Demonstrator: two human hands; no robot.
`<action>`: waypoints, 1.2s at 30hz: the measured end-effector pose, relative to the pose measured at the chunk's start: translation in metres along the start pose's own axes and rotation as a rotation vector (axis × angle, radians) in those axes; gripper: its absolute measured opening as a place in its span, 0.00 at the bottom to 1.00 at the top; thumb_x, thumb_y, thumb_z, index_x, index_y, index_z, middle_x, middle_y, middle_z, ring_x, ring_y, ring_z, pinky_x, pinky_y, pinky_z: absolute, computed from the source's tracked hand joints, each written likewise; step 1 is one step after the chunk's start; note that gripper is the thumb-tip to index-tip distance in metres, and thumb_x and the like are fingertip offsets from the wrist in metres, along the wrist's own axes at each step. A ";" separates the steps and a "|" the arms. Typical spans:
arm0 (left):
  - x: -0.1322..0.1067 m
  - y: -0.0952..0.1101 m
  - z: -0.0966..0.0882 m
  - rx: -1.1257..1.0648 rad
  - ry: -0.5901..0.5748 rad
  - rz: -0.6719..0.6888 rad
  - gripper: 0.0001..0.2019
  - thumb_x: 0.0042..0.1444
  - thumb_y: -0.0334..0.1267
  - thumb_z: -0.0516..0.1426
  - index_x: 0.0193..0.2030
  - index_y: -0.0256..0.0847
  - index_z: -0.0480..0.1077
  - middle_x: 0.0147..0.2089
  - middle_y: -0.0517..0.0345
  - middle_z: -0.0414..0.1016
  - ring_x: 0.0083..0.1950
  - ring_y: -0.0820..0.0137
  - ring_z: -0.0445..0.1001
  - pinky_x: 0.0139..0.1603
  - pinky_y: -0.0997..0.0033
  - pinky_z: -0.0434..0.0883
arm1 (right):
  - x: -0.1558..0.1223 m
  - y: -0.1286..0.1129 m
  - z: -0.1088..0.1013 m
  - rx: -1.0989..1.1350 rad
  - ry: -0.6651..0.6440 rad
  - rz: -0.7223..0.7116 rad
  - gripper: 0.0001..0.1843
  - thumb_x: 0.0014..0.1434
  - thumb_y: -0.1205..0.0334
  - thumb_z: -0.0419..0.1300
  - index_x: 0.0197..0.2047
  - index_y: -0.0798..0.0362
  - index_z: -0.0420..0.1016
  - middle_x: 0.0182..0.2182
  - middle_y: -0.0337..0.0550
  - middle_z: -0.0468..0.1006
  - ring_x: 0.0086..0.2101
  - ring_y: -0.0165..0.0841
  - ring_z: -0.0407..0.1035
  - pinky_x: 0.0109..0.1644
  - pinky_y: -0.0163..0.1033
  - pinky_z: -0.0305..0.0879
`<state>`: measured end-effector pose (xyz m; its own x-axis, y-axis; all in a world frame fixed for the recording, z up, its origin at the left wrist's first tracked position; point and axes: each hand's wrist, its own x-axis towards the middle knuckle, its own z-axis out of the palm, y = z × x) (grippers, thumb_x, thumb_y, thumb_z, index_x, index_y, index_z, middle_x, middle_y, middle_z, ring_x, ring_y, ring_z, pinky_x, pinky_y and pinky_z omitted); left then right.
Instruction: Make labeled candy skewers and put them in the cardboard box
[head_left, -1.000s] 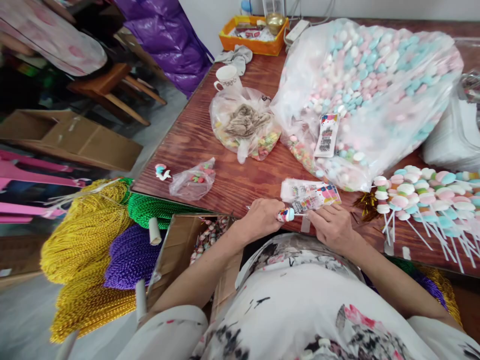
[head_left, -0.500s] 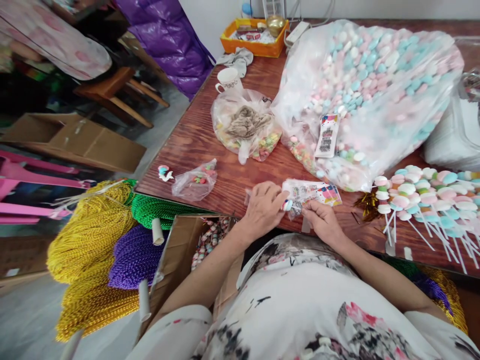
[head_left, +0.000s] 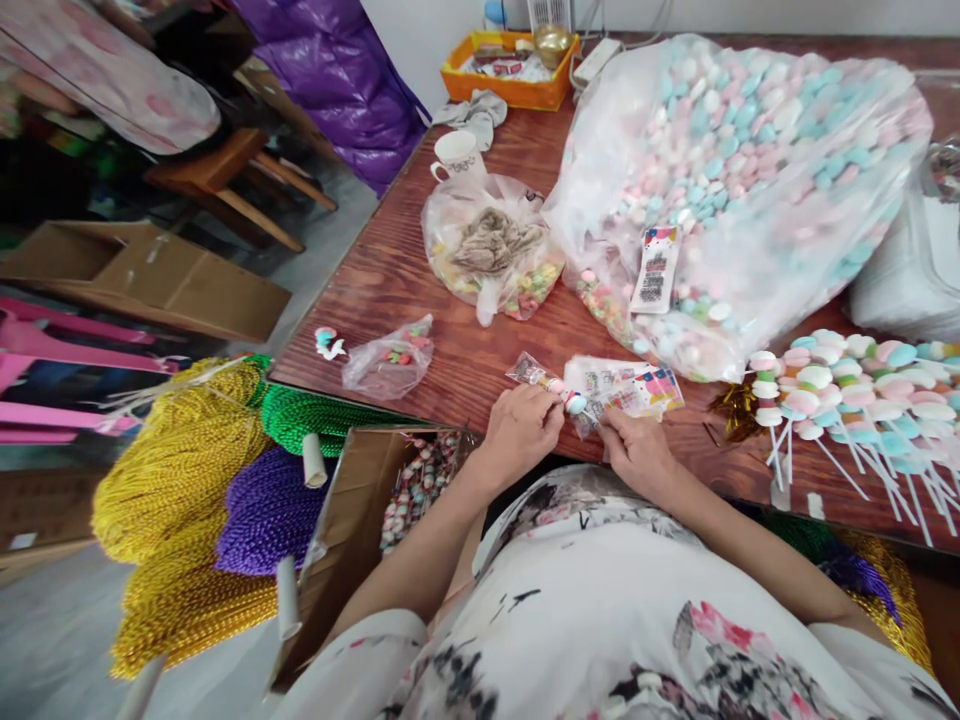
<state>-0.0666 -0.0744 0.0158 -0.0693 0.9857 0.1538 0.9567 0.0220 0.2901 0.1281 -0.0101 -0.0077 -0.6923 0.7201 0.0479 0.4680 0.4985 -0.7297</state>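
My left hand (head_left: 519, 430) is closed on a candy skewer (head_left: 559, 392) in a clear wrapper, whose end sticks out to the upper left. My right hand (head_left: 636, 449) pinches the other end of the same piece, fingers pressed together, at the near edge of the wooden table (head_left: 397, 270). Just beyond both hands lies a small stack of printed clear sleeves (head_left: 626, 386). To the right, many unwrapped candy skewers (head_left: 847, 392) lie in a pile with their white sticks pointing toward me.
A huge clear bag of pastel candies (head_left: 742, 170) fills the table's far right, and a smaller bag of candies (head_left: 491, 255) sits beside a white mug (head_left: 455, 157). A cardboard box of wrapped skewers (head_left: 397, 490) and bundles of gold, green and purple twist ties (head_left: 202, 480) lie at my left.
Both hands drew together on the candy piece. The left hand lifted and turned, so the wrapper's end now sticks out to the upper left. The right hand moved slightly left.
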 end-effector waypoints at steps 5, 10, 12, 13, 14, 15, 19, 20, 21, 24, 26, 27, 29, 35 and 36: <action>0.004 0.005 -0.007 0.074 -0.153 -0.031 0.10 0.62 0.35 0.52 0.35 0.39 0.73 0.38 0.52 0.79 0.41 0.65 0.75 0.44 0.65 0.68 | -0.004 0.004 0.006 -0.321 -0.002 -0.126 0.12 0.62 0.69 0.49 0.33 0.55 0.72 0.24 0.45 0.78 0.25 0.32 0.68 0.31 0.37 0.51; 0.009 0.010 -0.012 0.094 -0.251 -0.058 0.11 0.63 0.36 0.50 0.35 0.38 0.73 0.39 0.49 0.79 0.42 0.63 0.76 0.46 0.64 0.69 | -0.004 0.001 0.008 -0.432 0.013 -0.203 0.11 0.61 0.71 0.50 0.32 0.55 0.71 0.24 0.45 0.77 0.25 0.32 0.68 0.32 0.38 0.51; 0.010 0.011 -0.014 0.104 -0.269 -0.068 0.12 0.64 0.37 0.50 0.36 0.38 0.73 0.39 0.49 0.79 0.42 0.63 0.76 0.45 0.63 0.69 | -0.005 0.001 0.008 -0.449 0.027 -0.224 0.10 0.60 0.72 0.50 0.31 0.55 0.71 0.23 0.44 0.77 0.25 0.33 0.68 0.32 0.39 0.51; 0.010 0.011 -0.014 0.113 -0.274 -0.067 0.12 0.64 0.37 0.49 0.36 0.38 0.73 0.39 0.49 0.79 0.41 0.63 0.76 0.45 0.63 0.69 | -0.005 0.001 0.009 -0.455 0.036 -0.231 0.10 0.60 0.72 0.50 0.31 0.55 0.71 0.23 0.44 0.77 0.25 0.33 0.68 0.32 0.39 0.51; 0.011 0.011 -0.014 0.124 -0.277 -0.062 0.12 0.65 0.37 0.49 0.37 0.38 0.73 0.39 0.49 0.79 0.41 0.62 0.76 0.44 0.63 0.69 | -0.005 0.001 0.009 -0.459 0.045 -0.236 0.10 0.59 0.72 0.50 0.31 0.55 0.70 0.23 0.44 0.76 0.25 0.33 0.68 0.32 0.39 0.51; 0.011 0.011 -0.014 0.136 -0.279 -0.056 0.12 0.65 0.37 0.49 0.37 0.38 0.72 0.39 0.49 0.79 0.41 0.62 0.76 0.44 0.63 0.69 | -0.005 0.002 0.010 -0.460 0.053 -0.241 0.10 0.59 0.73 0.50 0.30 0.55 0.70 0.23 0.44 0.76 0.25 0.33 0.68 0.32 0.39 0.51; 0.012 0.010 -0.010 0.187 -0.276 -0.034 0.11 0.65 0.36 0.48 0.39 0.38 0.71 0.39 0.49 0.78 0.42 0.62 0.76 0.44 0.63 0.68 | -0.006 0.002 0.011 -0.440 0.058 -0.242 0.11 0.61 0.71 0.51 0.31 0.55 0.71 0.23 0.43 0.77 0.25 0.32 0.68 0.33 0.39 0.51; 0.012 0.010 -0.008 0.199 -0.271 -0.029 0.11 0.64 0.36 0.48 0.40 0.38 0.71 0.39 0.49 0.78 0.42 0.61 0.76 0.44 0.63 0.68 | -0.006 0.002 0.011 -0.434 0.053 -0.236 0.11 0.62 0.71 0.51 0.31 0.55 0.72 0.24 0.43 0.77 0.26 0.32 0.68 0.33 0.39 0.51; 0.012 0.010 -0.007 0.209 -0.265 -0.022 0.11 0.64 0.35 0.48 0.40 0.38 0.71 0.39 0.49 0.77 0.42 0.61 0.75 0.44 0.62 0.68 | -0.007 0.002 0.010 -0.429 0.048 -0.229 0.11 0.62 0.70 0.51 0.31 0.55 0.72 0.24 0.43 0.78 0.26 0.31 0.69 0.33 0.39 0.51; 0.011 0.008 -0.003 0.216 -0.231 0.023 0.10 0.63 0.35 0.48 0.43 0.36 0.70 0.40 0.48 0.76 0.43 0.60 0.74 0.44 0.61 0.68 | -0.007 0.001 0.008 -0.419 0.044 -0.211 0.11 0.63 0.68 0.52 0.32 0.54 0.73 0.25 0.43 0.78 0.27 0.32 0.70 0.33 0.39 0.51; 0.009 0.007 -0.001 0.209 -0.205 0.064 0.10 0.63 0.34 0.48 0.43 0.36 0.69 0.41 0.46 0.76 0.44 0.59 0.73 0.45 0.60 0.67 | -0.006 0.001 0.007 -0.417 0.047 -0.208 0.11 0.63 0.68 0.52 0.32 0.54 0.73 0.25 0.42 0.78 0.27 0.32 0.70 0.33 0.39 0.51; 0.008 0.007 -0.001 0.209 -0.192 0.082 0.10 0.62 0.34 0.48 0.43 0.35 0.69 0.41 0.46 0.75 0.44 0.59 0.73 0.45 0.59 0.67 | -0.006 0.001 0.006 -0.417 0.048 -0.209 0.11 0.63 0.68 0.52 0.32 0.54 0.73 0.25 0.42 0.78 0.27 0.32 0.70 0.32 0.39 0.51; 0.006 0.008 -0.002 0.219 -0.172 0.109 0.09 0.62 0.34 0.48 0.39 0.36 0.69 0.40 0.45 0.75 0.43 0.59 0.72 0.44 0.59 0.67 | -0.006 0.000 0.006 -0.416 0.045 -0.211 0.11 0.62 0.68 0.52 0.31 0.54 0.73 0.24 0.43 0.78 0.26 0.32 0.69 0.32 0.39 0.50; 0.003 0.017 -0.008 0.193 -0.132 0.140 0.07 0.60 0.32 0.48 0.35 0.38 0.66 0.38 0.46 0.73 0.43 0.59 0.70 0.47 0.59 0.67 | -0.007 -0.004 0.011 -0.442 -0.023 -0.193 0.10 0.58 0.71 0.52 0.30 0.56 0.72 0.23 0.46 0.77 0.24 0.31 0.66 0.30 0.38 0.48; 0.003 0.019 -0.008 0.184 -0.131 0.139 0.07 0.60 0.32 0.48 0.36 0.38 0.66 0.38 0.46 0.73 0.44 0.59 0.70 0.47 0.59 0.67 | -0.007 -0.005 0.012 -0.447 -0.036 -0.184 0.09 0.57 0.71 0.52 0.30 0.56 0.72 0.23 0.46 0.77 0.24 0.31 0.66 0.30 0.38 0.48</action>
<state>-0.0508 -0.0728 0.0296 0.0920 0.9943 0.0535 0.9907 -0.0968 0.0958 0.1237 -0.0240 -0.0124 -0.8008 0.5870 0.1190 0.5205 0.7803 -0.3466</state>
